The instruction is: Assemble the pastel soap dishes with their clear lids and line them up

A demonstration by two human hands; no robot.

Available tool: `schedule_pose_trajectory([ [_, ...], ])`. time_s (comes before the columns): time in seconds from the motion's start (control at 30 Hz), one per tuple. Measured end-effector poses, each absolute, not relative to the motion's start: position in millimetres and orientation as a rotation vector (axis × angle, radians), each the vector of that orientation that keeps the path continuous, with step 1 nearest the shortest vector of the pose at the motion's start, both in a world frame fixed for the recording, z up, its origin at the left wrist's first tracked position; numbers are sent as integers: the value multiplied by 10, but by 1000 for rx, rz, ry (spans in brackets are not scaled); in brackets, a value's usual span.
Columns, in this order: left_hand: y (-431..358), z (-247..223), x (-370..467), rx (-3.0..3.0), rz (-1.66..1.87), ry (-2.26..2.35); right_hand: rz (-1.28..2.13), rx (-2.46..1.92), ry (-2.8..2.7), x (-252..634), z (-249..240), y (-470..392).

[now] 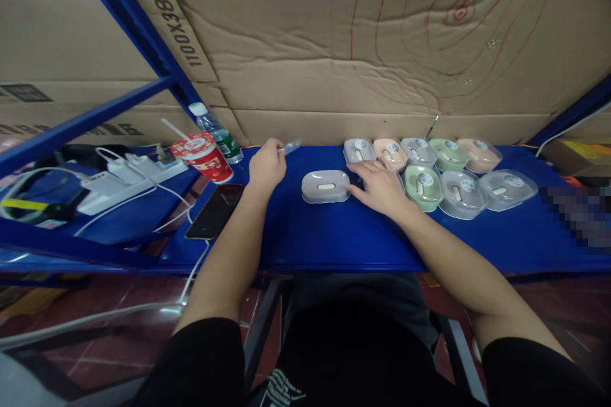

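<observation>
My left hand (pixel 268 164) is closed over a small clear, thin piece of plastic film (pixel 291 146), whose end pokes out past the fingers on the right. A grey lidded plastic box (pixel 326 186) with a white tab on top sits by itself between my hands, with no round sticker visible on it. My right hand (pixel 379 186) is open, fingers spread, with the thumb at the right edge of that box; whether it touches cannot be made out. Behind and under the right hand are more such boxes, partly hidden; a green box (pixel 422 187) beside it carries a round sticker.
Several grey, green and peach boxes (pixel 478 156) stand in two rows on the right of the blue table (pixel 334 241). On the left are a red cup (pixel 210 162) with a straw, a water bottle (pixel 222 140), a phone (pixel 213 211) and a power strip (pixel 133 178) with cables. Cardboard (pixel 296 44) lines the back.
</observation>
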State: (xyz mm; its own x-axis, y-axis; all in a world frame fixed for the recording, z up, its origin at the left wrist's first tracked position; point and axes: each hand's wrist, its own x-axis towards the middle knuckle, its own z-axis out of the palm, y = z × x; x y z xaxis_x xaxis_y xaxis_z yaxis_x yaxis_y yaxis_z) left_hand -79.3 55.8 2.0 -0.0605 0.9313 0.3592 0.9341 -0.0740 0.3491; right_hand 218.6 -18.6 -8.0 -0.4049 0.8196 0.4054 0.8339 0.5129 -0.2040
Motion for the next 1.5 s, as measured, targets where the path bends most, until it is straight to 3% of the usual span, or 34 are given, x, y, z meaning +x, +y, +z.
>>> schedule_pose_trajectory([
  [0.2,362,106,-571,-2258,-1183,-1733,-129,-1374,-2228,2198,-35,-180],
  [0.7,259,164,-484,-2505,-992,-1374,96,-1310,-2025,2171,-51,-195],
  [1.0,301,88,-467,-2629,-1045,-1557,343,-1324,-2078,2120,-93,-224],
  [1.5,507,-173,-417,-2699,-1059,-1825,-103,-1461,-2423,2075,-86,-227],
])
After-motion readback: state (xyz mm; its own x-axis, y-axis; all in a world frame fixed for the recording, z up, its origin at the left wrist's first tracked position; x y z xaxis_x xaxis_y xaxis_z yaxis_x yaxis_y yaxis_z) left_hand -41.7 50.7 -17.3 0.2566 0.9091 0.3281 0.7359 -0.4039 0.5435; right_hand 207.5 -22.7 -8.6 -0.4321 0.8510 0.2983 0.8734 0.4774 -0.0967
